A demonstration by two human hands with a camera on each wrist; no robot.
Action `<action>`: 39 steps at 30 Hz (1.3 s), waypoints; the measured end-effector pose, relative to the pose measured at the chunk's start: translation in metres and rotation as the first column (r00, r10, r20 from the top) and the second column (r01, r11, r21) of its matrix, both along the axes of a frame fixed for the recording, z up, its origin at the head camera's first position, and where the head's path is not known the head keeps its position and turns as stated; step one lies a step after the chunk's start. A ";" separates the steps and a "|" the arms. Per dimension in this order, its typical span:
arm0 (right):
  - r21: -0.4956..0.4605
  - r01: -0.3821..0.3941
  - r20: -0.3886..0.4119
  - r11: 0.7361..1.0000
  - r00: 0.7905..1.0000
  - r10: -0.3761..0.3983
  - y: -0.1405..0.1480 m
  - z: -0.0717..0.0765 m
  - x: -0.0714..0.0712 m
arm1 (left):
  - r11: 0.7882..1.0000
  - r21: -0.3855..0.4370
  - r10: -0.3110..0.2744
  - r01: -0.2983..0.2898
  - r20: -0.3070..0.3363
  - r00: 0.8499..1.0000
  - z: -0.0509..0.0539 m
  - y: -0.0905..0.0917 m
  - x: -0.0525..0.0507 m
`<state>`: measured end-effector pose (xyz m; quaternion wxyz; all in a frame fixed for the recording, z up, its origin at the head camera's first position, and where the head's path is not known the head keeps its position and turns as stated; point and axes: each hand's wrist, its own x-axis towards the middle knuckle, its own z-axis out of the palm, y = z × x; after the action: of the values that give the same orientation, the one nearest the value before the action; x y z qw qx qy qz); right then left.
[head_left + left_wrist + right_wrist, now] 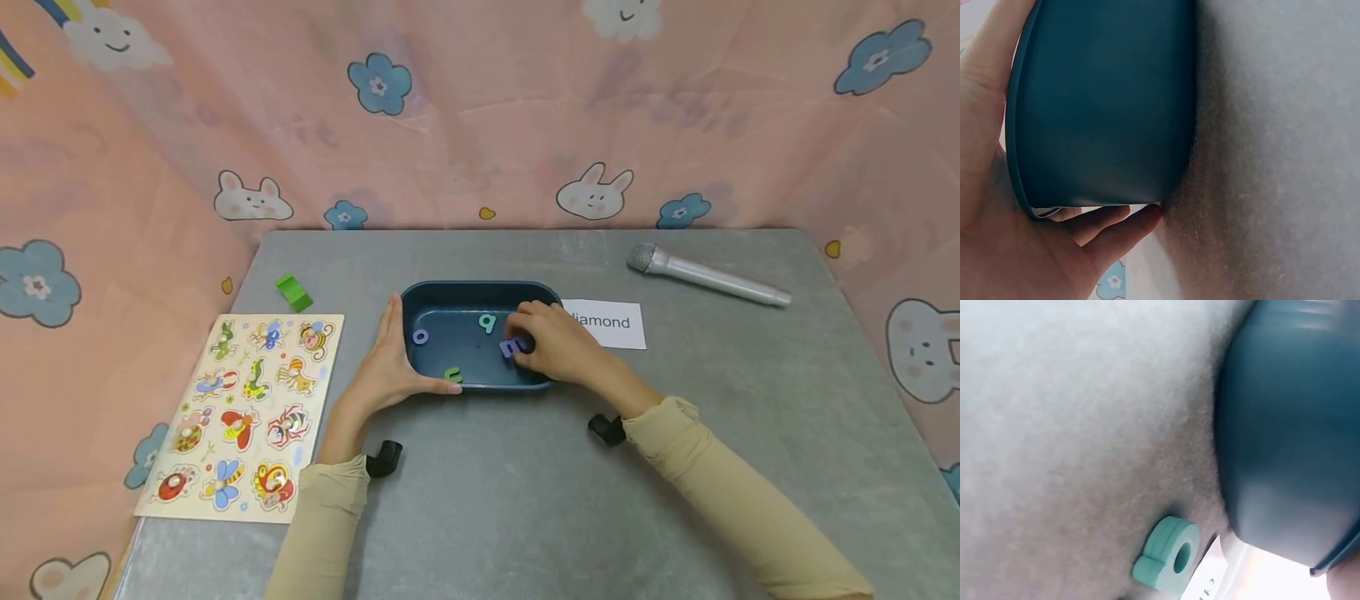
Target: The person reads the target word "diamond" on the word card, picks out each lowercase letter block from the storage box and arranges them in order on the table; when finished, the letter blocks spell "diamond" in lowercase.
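Note:
A dark blue plastic tray (457, 367) stands on the grey table. My left hand (386, 358) rests against its front left corner, fingers straight along the left end and thumb along the front; the left wrist view shows this hand against the outer wall. My right hand (555, 342) reaches over the tray's right side and pinches a purple letter m (512, 347). Inside lie a purple letter o (420, 337), a teal letter q (487, 322) and a green letter (453, 375), partly behind the left thumb. Outside the tray, a teal letter (1169, 553) appears in the right wrist view.
A white card (618, 323) reading "iamond", its left part hidden, lies right of the tray. Behind it is a silver toy microphone (708, 277). An insect puzzle board (243, 417) occupies the left, with a green block (294, 292) behind it. A patterned pink curtain (480, 125) borders the table.

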<state>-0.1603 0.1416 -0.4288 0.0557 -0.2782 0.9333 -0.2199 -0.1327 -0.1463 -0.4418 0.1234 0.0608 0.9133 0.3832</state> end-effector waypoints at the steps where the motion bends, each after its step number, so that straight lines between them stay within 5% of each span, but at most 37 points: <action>1: -0.030 0.007 0.002 1.000 1.000 -0.007 0.001 0.001 0.001 | 1.000 0.001 0.000 0.000 0.000 1.000 0.000 0.000 0.000; 6: -0.148 0.043 -0.016 0.988 0.999 -0.046 0.010 0.007 0.010 | 1.000 0.005 0.002 -0.002 -0.001 1.000 0.000 0.000 0.000; 18: -0.306 0.030 -0.230 0.951 0.967 -0.105 0.067 0.016 0.034 | 1.000 -0.002 -0.004 0.004 0.002 1.000 0.002 0.001 0.001; 28: -0.220 0.208 -0.157 0.953 0.957 -0.245 0.117 0.019 0.050 | 1.000 0.005 0.000 -0.001 0.015 1.000 0.002 0.000 0.002; 39: -0.162 0.221 -0.140 0.962 0.960 -0.244 0.152 -0.004 0.060 | 1.000 0.012 -0.002 0.002 0.005 1.000 0.002 0.000 0.002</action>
<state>-0.1006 0.2934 -0.4328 -0.0653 -0.1863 0.9426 -0.2694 -0.1307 -0.1459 -0.4398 0.1258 0.0614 0.9106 0.3890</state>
